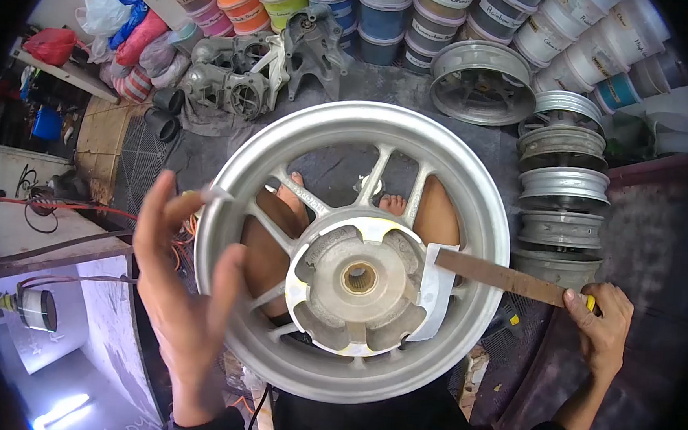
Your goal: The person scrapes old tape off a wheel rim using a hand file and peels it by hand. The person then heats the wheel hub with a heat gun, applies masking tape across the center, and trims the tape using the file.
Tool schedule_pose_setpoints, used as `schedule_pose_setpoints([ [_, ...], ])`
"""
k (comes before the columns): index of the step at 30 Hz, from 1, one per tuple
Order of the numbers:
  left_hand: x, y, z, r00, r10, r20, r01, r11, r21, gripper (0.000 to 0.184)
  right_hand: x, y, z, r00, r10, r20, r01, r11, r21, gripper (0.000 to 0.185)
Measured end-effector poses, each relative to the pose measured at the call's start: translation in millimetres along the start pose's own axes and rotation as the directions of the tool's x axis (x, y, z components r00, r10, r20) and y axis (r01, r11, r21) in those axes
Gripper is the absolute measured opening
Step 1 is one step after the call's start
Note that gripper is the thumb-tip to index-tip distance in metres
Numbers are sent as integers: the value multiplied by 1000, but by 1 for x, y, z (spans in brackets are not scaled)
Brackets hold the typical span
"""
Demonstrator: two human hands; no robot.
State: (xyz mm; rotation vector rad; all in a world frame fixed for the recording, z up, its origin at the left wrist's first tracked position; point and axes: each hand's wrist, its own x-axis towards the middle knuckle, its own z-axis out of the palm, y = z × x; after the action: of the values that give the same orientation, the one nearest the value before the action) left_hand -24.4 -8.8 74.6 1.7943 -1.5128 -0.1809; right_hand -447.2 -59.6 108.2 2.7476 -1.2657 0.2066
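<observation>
A silver motorcycle wheel rim (pixel 490 216) rests in front of me, spokes facing up. Pale tape (pixel 375 229) covers parts of the hub's edge, and a loose white strip (pixel 435 303) sticks out on the hub's right side. My right hand (pixel 599 321) grips a long flat file (pixel 513 280), brownish with a bit of yellow handle showing. The file reaches over the rim's right side, its tip by the white strip; contact is unclear. My left hand (pixel 187 276), slightly blurred, is raised at the rim's left edge with fingers apart and holding nothing.
Stacked wheel rims (pixel 564 185) stand at right, and a larger rim (pixel 484 82) lies behind. Metal engine parts (pixel 246 75) sit at back left, before stacked labelled tubs (pixel 384 16). A bench (pixel 109 319) with cables flanks my left.
</observation>
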Motion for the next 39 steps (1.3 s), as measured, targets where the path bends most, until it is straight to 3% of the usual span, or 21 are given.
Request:
schedule_pose_setpoints([
  [5,-7,-49,-5,997,-78,5,78,997,10,75,17,-10,-11,997,-69,37,72,995,-71,37],
  [10,-17,-61,6,993,-91,72,103,978,-183,73,34,-16,-16,991,-91,101,98,993,-65,39],
  [14,-18,-61,12,986,-129,105,147,969,-197,71,50,-31,-18,973,-139,186,154,986,-71,46],
  [29,-17,-67,15,994,-76,81,93,968,-234,67,61,-26,-29,966,-187,181,200,978,-59,45],
  [32,-19,-67,17,992,-108,68,123,951,-283,67,63,-24,-31,970,-158,184,184,974,-134,48],
  [35,-18,-67,19,991,-116,60,130,937,-324,66,65,-25,-18,948,-195,252,211,977,-35,50],
  [39,-19,-69,15,993,-97,69,112,952,-286,66,65,-23,-23,963,-183,196,189,982,-10,45],
])
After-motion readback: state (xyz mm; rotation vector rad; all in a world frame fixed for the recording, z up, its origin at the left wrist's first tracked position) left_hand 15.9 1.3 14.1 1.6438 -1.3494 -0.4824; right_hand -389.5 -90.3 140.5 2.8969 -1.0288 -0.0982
